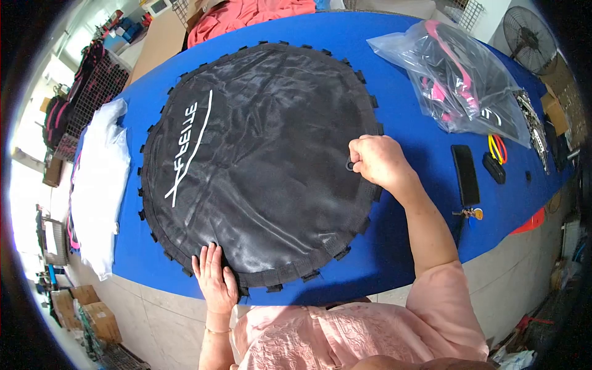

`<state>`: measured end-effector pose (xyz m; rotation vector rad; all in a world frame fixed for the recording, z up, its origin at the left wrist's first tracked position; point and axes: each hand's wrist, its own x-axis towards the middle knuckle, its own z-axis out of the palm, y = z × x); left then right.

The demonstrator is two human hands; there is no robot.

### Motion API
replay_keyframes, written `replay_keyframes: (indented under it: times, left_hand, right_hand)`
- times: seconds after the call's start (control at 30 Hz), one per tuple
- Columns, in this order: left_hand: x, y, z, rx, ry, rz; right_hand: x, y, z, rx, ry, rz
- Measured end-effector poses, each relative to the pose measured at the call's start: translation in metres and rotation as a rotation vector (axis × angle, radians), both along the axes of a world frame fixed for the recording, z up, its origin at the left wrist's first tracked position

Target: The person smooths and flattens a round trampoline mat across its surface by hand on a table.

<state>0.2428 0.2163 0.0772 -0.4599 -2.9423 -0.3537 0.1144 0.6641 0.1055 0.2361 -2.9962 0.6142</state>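
A round black mat (271, 142) with small loops round its rim and white lettering at its left lies flat on a blue-covered table (376, 271). My left hand (216, 277) rests with its fingers spread on the mat's lower left edge. Over the mat's right edge is my right hand (377, 159), its fingers closed on a small dark ring-handled tool (349, 164). The rest of that tool is hidden under the hand.
White plastic sheeting (102, 185) lies at the left. Clear bags with black and pink items (456, 86) sit at the upper right, near a black pouch (465, 174), keys (472, 213) and yellow and red loops (497, 150). Pink cloth (246, 17) is beyond the mat.
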Motion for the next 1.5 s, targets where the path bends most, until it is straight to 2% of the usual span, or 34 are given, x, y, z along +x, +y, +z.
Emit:
replay_keyframes:
  times: [0.23, 0.33, 0.47, 0.6, 0.7, 0.87, 0.97, 1.13, 1.33, 1.4, 1.43, 1.5]
  left_hand:
    - [0.0, 0.0, -0.002, -0.009, -0.003, 0.003]
    - [-0.001, 0.0, 0.001, -0.047, 0.0, 0.005]
    - [-0.012, 0.025, 0.033, -0.165, -0.059, -0.009]
    - [-0.036, 0.105, 0.077, -0.033, 0.025, -0.355]
    - [-0.066, 0.161, 0.07, 0.016, 0.035, -0.579]
    - [-0.112, 0.245, 0.026, -0.083, 0.06, -0.693]
    - [-0.126, 0.264, 0.002, -0.169, 0.011, -0.68]
    - [-0.141, 0.258, -0.009, -0.215, 0.026, -0.636]
    - [-0.199, 0.195, -0.014, -0.246, 0.073, -0.353]
    - [-0.218, 0.167, -0.012, -0.275, 0.035, -0.251]
    - [-0.226, 0.159, -0.005, -0.301, -0.092, -0.156]
    - [-0.234, 0.144, 0.001, -0.279, -0.11, -0.088]
  right_hand:
    - [0.003, 0.014, 0.017, -0.033, -0.027, -0.084]
    - [0.003, 0.023, 0.021, 0.076, 0.062, -0.16]
    - [-0.003, 0.031, 0.014, 0.031, -0.092, -0.176]
    - [-0.007, 0.031, 0.011, -0.006, -0.165, -0.179]
    - [-0.008, 0.03, 0.009, 0.019, -0.169, -0.182]
    - [-0.005, 0.03, 0.014, 0.04, -0.166, -0.195]
    - [-0.006, 0.031, 0.008, 0.033, -0.134, -0.188]
    - [-0.007, 0.032, 0.008, 0.023, -0.138, -0.177]
    - [-0.007, 0.036, 0.006, -0.053, -0.158, -0.185]
    - [-0.009, 0.039, 0.01, -0.082, -0.2, -0.181]
    - [-0.01, 0.04, 0.01, -0.107, -0.247, -0.181]
    - [-0.01, 0.044, 0.006, -0.128, -0.238, -0.167]
